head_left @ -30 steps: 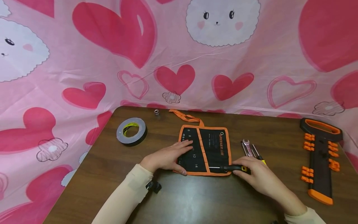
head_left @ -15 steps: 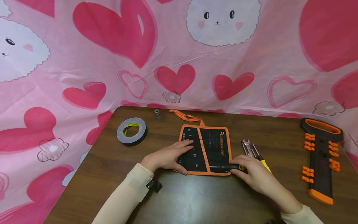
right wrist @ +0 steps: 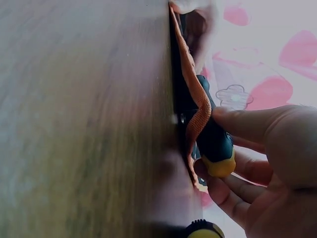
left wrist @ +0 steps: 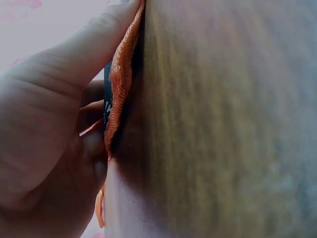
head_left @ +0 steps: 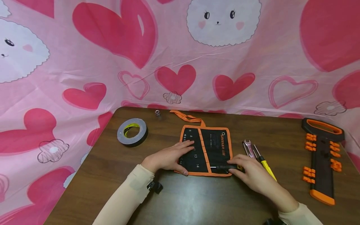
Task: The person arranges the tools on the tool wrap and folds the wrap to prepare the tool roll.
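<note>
A black tool pouch (head_left: pixel 215 143) with orange trim and printed numbers lies flat on the table. My left hand (head_left: pixel 168 157) rests on its left part, fingers spread; in the left wrist view the thumb (left wrist: pixel 74 52) lies along the orange edge. My right hand (head_left: pixel 254 175) pinches a screwdriver (head_left: pixel 225 167) with a black handle and yellow end, lying across the pouch's lower right part. Its shaft points left and meets the slanted orange band; the tip is hidden there. In the right wrist view, thumb and fingers hold the handle (right wrist: pixel 216 141) near its yellow end.
Right of the pouch lie a yellow-handled screwdriver (head_left: pixel 267 168) and a wrench (head_left: pixel 248 147), partly behind my right hand. A black and orange rack (head_left: pixel 322 165) stands far right. Left are a tape roll (head_left: pixel 122 132) and a small metal socket (head_left: pixel 157 112).
My right hand has slid left with the screwdriver, and less of its shaft shows beside the orange band. More of the yellow-handled screwdriver is uncovered. My left hand has stayed put.
</note>
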Demonstrator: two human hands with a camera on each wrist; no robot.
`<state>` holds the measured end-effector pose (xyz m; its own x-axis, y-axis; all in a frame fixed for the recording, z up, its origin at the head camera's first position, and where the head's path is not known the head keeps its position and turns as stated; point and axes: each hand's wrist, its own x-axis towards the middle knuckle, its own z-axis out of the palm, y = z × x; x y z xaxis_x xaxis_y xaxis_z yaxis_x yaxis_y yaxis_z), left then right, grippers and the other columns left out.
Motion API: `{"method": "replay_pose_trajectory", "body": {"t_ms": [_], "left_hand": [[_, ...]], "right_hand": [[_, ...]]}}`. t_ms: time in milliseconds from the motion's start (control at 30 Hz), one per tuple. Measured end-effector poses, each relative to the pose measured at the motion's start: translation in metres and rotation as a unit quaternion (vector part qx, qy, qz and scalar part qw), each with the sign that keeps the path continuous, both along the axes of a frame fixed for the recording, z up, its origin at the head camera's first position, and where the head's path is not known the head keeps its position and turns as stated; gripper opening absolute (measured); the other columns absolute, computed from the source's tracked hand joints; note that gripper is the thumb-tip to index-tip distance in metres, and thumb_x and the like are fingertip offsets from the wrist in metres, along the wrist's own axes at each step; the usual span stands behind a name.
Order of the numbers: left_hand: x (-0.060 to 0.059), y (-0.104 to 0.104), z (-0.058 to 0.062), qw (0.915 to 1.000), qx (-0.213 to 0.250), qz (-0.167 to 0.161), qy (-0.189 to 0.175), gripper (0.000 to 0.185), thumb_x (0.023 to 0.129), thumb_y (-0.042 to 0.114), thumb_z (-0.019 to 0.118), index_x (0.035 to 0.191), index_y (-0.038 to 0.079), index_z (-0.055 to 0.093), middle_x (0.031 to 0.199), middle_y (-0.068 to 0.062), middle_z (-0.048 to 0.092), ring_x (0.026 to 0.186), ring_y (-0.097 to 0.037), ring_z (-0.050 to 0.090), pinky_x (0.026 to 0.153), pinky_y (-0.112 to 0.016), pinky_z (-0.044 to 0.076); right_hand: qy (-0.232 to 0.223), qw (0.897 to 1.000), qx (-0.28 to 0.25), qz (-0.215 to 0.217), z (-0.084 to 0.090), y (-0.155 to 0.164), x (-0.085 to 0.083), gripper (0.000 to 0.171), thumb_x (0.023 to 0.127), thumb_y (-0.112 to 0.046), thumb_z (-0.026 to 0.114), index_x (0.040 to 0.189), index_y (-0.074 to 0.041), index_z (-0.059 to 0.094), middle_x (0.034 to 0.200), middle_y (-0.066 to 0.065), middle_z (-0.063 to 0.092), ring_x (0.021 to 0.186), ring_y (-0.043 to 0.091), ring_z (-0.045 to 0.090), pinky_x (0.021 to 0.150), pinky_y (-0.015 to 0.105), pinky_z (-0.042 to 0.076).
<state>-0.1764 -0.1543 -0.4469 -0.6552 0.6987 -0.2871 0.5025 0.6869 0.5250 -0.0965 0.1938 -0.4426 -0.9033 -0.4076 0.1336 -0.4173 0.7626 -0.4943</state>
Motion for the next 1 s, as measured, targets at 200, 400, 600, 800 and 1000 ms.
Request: {"method": "replay_pose_trajectory", "body": {"t_ms": [200,400,600,800,1000], "left_hand": [[0.000,-0.001,-0.001,1.0000,0.002,0.002,-0.003,0.106,0.086,0.056,0.088,0.171,0.024,0.035,0.183,0.011,0.015,0.170,-0.019,0.013,0.136,-0.052,0.025],[-0.001,-0.001,-0.003,1.0000,0.006,0.004,-0.007,0.105,0.085,0.056,0.088,0.171,0.024,0.036,0.183,0.011,0.015,0.171,-0.020,0.013,0.136,-0.053,0.025],[-0.001,-0.001,-0.002,1.0000,0.005,0.002,-0.007,0.105,0.086,0.055,0.088,0.171,0.024,0.035,0.183,0.011,0.015,0.171,-0.019,0.013,0.136,-0.052,0.024],[-0.001,-0.001,-0.002,0.9999,0.009,0.002,-0.008,0.105,0.086,0.054,0.089,0.171,0.024,0.035,0.182,0.011,0.015,0.170,-0.019,0.013,0.136,-0.051,0.025],[0.000,-0.001,-0.001,1.0000,0.008,0.003,-0.005,0.105,0.086,0.054,0.089,0.170,0.024,0.036,0.182,0.012,0.016,0.170,-0.019,0.014,0.136,-0.052,0.025]], "right_hand": [[-0.013,1.000,0.006,0.010,0.000,-0.006,-0.001,0.023,0.095,-0.020,0.084,0.117,-0.015,0.082,0.111,-0.007,0.075,0.097,0.012,0.069,0.084,0.039,0.061],[-0.024,1.000,0.012,0.012,-0.001,-0.010,-0.002,0.022,0.097,-0.021,0.082,0.118,-0.016,0.082,0.113,-0.006,0.076,0.102,0.016,0.070,0.089,0.045,0.062],[-0.043,0.999,0.017,0.013,-0.001,-0.014,-0.003,0.022,0.099,-0.023,0.080,0.119,-0.016,0.082,0.115,-0.004,0.076,0.107,0.019,0.070,0.094,0.050,0.061],[-0.044,0.999,0.012,-0.001,-0.003,-0.016,-0.004,0.022,0.097,-0.022,0.082,0.119,-0.016,0.084,0.111,-0.005,0.070,0.098,0.012,0.064,0.085,0.038,0.060],[-0.065,0.998,0.014,-0.020,-0.001,-0.018,-0.003,0.035,0.094,-0.025,0.086,0.126,-0.012,0.079,0.117,0.001,0.069,0.102,0.016,0.065,0.090,0.045,0.060]]}}
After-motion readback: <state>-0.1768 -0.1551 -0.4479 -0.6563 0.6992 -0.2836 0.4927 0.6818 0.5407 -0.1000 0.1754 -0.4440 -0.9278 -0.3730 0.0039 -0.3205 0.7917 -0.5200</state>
